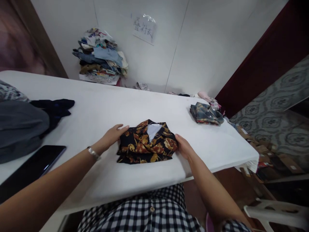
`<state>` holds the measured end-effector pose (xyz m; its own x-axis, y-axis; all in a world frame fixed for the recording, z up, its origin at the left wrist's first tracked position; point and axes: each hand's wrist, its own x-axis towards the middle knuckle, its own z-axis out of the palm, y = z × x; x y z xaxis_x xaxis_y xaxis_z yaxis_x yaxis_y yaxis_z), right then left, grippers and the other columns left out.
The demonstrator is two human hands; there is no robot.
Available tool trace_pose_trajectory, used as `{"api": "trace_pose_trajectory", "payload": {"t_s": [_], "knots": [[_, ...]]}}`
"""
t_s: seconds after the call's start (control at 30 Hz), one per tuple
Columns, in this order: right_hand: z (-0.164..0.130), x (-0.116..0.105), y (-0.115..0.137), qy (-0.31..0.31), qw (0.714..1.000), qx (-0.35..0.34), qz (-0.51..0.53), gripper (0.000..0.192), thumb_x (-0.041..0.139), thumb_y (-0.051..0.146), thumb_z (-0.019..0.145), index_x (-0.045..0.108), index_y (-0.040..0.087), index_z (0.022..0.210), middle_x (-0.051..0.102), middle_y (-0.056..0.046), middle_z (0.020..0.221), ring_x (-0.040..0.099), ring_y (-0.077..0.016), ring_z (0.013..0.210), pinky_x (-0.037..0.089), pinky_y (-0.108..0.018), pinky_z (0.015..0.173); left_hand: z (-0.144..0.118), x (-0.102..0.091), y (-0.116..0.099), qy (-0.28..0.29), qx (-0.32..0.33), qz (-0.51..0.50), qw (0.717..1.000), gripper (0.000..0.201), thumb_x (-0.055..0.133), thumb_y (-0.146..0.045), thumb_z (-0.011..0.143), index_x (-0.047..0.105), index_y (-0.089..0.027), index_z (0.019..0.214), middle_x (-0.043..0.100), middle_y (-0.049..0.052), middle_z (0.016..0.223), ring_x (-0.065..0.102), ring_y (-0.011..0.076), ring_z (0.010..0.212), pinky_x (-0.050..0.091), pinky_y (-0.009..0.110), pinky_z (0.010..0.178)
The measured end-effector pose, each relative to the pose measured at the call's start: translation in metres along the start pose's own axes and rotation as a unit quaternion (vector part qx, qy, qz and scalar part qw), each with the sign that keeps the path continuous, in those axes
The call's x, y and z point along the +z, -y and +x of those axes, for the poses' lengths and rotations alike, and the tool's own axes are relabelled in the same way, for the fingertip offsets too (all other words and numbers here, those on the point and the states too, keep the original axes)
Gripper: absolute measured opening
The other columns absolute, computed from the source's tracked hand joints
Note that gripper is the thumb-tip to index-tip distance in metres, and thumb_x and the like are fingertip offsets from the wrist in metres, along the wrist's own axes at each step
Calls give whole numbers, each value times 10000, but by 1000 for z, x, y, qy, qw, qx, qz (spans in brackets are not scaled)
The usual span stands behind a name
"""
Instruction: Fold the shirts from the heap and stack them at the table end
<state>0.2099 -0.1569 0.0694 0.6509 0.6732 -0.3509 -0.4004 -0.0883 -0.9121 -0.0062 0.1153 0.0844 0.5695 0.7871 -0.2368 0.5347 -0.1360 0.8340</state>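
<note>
A folded shirt, black with orange-brown and yellow flowers, lies on the white-covered table in front of me. Its collar points away from me, and a pale lining with a label shows in the neck opening. My left hand, with a silver band at the wrist, holds the shirt's left edge near the shoulder. On the opposite edge my right hand grips the shirt, thumb on top. The other fingers of both hands are partly hidden.
Folded plaid shirts lie at the table's right end. Grey cloth, dark cloth and a black phone are on the left. Behind the table rises a tall clothes pile. A white plastic chair stands lower right.
</note>
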Motion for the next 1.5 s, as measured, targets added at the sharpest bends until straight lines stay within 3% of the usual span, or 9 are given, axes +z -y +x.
{"api": "trace_pose_trajectory", "payload": {"t_s": [0.1, 0.23, 0.33, 0.47, 0.63, 0.83, 1.03, 1.33, 1.5], "knots": [[20, 14, 8, -57, 998, -6, -1, 733, 796, 281, 638, 503, 218, 1307, 661, -82, 1181, 648, -224, 997, 508, -378, 903, 9, 10, -20, 29, -7, -19, 999, 653, 688, -529, 674, 610, -135, 1189, 663, 152, 1176, 634, 285, 1053, 530, 358, 873], [10, 25, 20, -6, 992, -123, 8, 840, 779, 227, 598, 455, 252, 1373, 689, -26, 1119, 647, -223, 1005, 504, -388, 935, -20, 6, -36, 19, 57, -113, 992, 531, 725, -441, 645, 640, -205, 1113, 711, 76, 1072, 675, 246, 922, 567, 343, 780], [-11, 21, 22, 72, 987, -146, -5, 890, 780, 250, 616, 400, 294, 1419, 695, -8, 1107, 645, -226, 1020, 496, -400, 943, -55, -4, -27, 29, 88, -183, 979, 521, 711, -470, 672, 618, -263, 1140, 700, 47, 1117, 672, 241, 956, 580, 349, 794], [-20, 12, 8, 124, 990, -67, -24, 935, 780, 250, 636, 333, 280, 1456, 719, -8, 983, 673, -212, 924, 511, -386, 888, -74, -5, -1, 88, -5, -214, 973, 585, 693, -507, 683, 585, -217, 1179, 706, 86, 1091, 672, 270, 983, 588, 398, 824], [-12, 13, 0, 85, 996, -30, -21, 910, 774, 274, 656, 340, 253, 1456, 721, -12, 939, 678, -200, 864, 517, -369, 848, -67, 1, 10, 121, -61, -222, 966, 583, 712, -458, 679, 589, -201, 1188, 692, 113, 1131, 670, 271, 997, 583, 401, 849], [0, 13, -1, 58, 992, -83, -82, 820, 736, 235, 652, 424, 256, 1410, 689, 25, 812, 653, -187, 782, 519, -348, 786, -56, 1, 14, -4, 16, -146, 989, 573, 733, -431, 622, 615, -265, 1158, 693, 48, 1141, 663, 256, 1002, 586, 368, 816], [12, -1, -23, -21, 958, -129, -255, 665, 694, 266, 693, 526, 236, 1335, 657, 6, 847, 598, -153, 701, 501, -314, 720, -49, 4, 29, 42, -46, -112, 992, 654, 718, -495, 623, 575, -217, 1197, 696, 84, 1130, 685, 247, 936, 586, 342, 773], [39, 26, 7, -52, 920, -219, -322, 467, 663, 423, 768, 634, 264, 1207, 669, -53, 1114, 611, -200, 960, 472, -344, 878, -1, 2, -11, -21, 36, 99, 994, 597, 552, -607, 727, 655, -163, 1112, 696, 121, 1126, 635, 295, 1044, 488, 386, 917], [65, 46, 15, -28, 904, -201, -376, 352, 620, 293, 792, 663, 195, 1127, 694, -20, 852, 619, -161, 762, 486, -296, 763, 10, 18, -31, 56, 12, 11, 998, 493, 642, -569, 626, 686, -164, 903, 734, 92, 944, 668, 262, 897, 516, 319, 783]]}}
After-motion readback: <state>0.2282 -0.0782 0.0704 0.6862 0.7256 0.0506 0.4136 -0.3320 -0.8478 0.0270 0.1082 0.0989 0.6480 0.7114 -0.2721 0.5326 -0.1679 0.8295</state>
